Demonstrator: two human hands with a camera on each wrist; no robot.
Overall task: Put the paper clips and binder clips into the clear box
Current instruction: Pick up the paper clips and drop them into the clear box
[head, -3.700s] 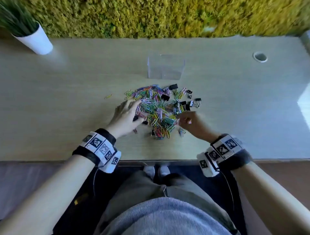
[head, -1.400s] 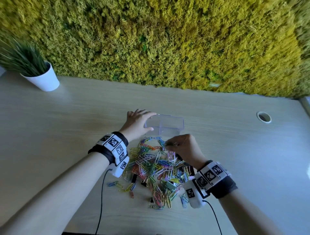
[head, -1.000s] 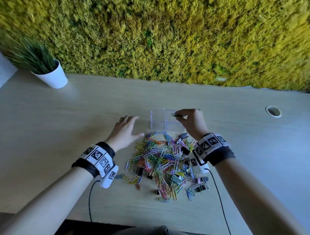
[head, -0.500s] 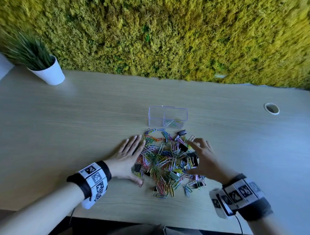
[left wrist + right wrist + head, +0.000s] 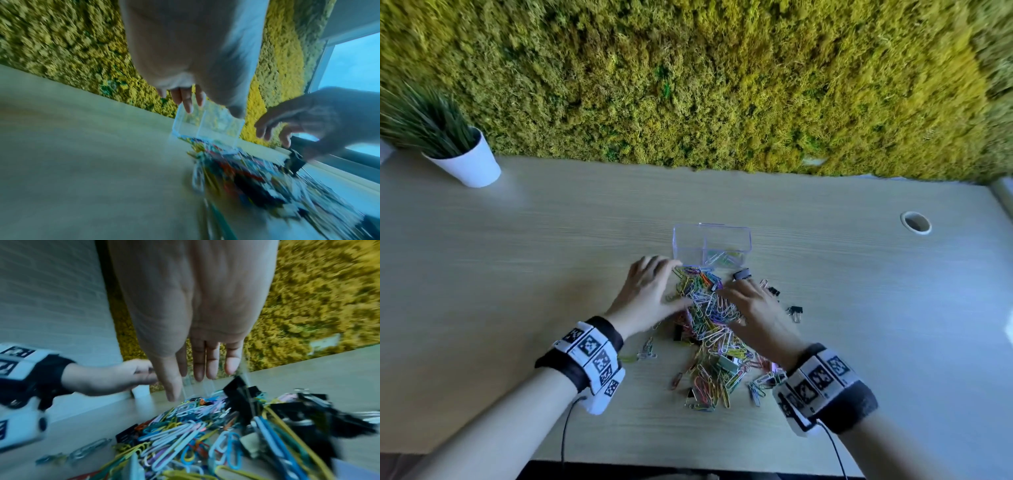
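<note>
At frame centre our left hand [image 5: 650,298] and right hand [image 5: 753,308], fingers straight, flank the paper clips [image 5: 710,329]; binder clips [image 5: 794,311] lie partly buried; the clear box [image 5: 711,245] sits just above, contents blurred

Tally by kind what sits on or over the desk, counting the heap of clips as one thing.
Clear box: 1
Clip pile: 1
Potted plant: 1
Hands: 2 (left hand, right hand)
Total: 5
</note>
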